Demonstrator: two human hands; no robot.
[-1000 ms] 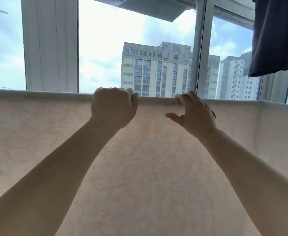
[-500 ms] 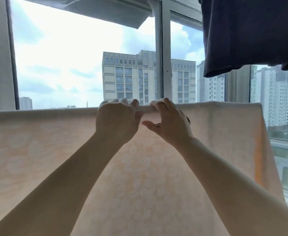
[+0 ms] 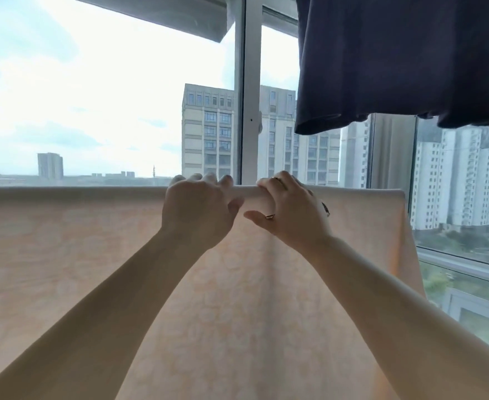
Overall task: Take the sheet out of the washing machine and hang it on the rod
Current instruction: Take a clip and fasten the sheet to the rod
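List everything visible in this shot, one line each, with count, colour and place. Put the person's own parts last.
sheet: one, pale peach with a faint flower pattern, draped over the rod across the lower frame, its right edge hanging free.
rod: one, hidden under the sheet's top fold; colour cannot be told.
dark garment: one, navy, hanging at top right above the sheet.
window frame: one upright post, white, centre, behind the sheet.
buildings: several, beige and grey, outside the glass.
rings: two, gold, on the right thumb and a right finger.
left hand: one, fingers curled over the sheet's top fold.
right hand: one, beside the left, fingers curled over the fold, thumb out.
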